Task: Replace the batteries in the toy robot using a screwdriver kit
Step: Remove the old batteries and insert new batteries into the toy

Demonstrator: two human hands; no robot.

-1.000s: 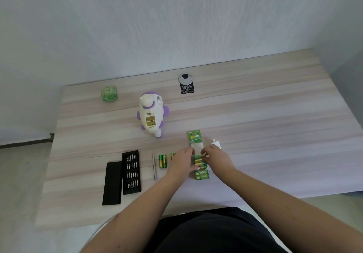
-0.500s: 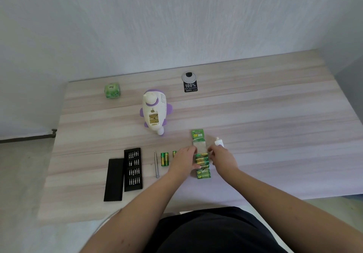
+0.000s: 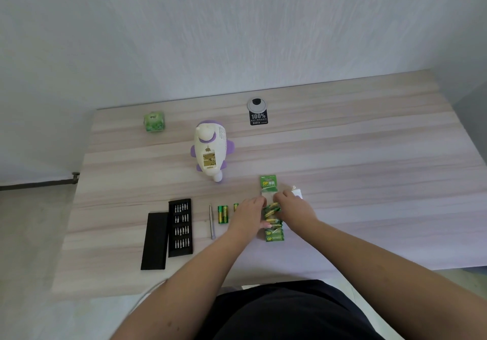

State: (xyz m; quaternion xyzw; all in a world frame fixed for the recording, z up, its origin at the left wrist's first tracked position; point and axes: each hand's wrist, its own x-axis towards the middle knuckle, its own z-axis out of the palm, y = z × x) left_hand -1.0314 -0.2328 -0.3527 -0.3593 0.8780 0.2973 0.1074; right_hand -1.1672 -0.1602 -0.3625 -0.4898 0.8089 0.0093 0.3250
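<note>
A white and purple toy robot lies on its front with its battery bay open. A green pack of batteries lies near the table's front. My left hand holds the pack's left side and my right hand pinches it from the right. Two loose green batteries lie left of my left hand, with another partly hidden behind it. A thin silver screwdriver lies beside them. The open black bit case and its lid sit further left.
A small white cover piece lies just behind my right hand. A green cube sits at the back left of the wooden table. A grey cable grommet with a black label is at the back centre.
Both hands stay on the battery pack and shift slightly over it. The camera view has drifted a little, so everything sits slightly lower and rightward in frame.
</note>
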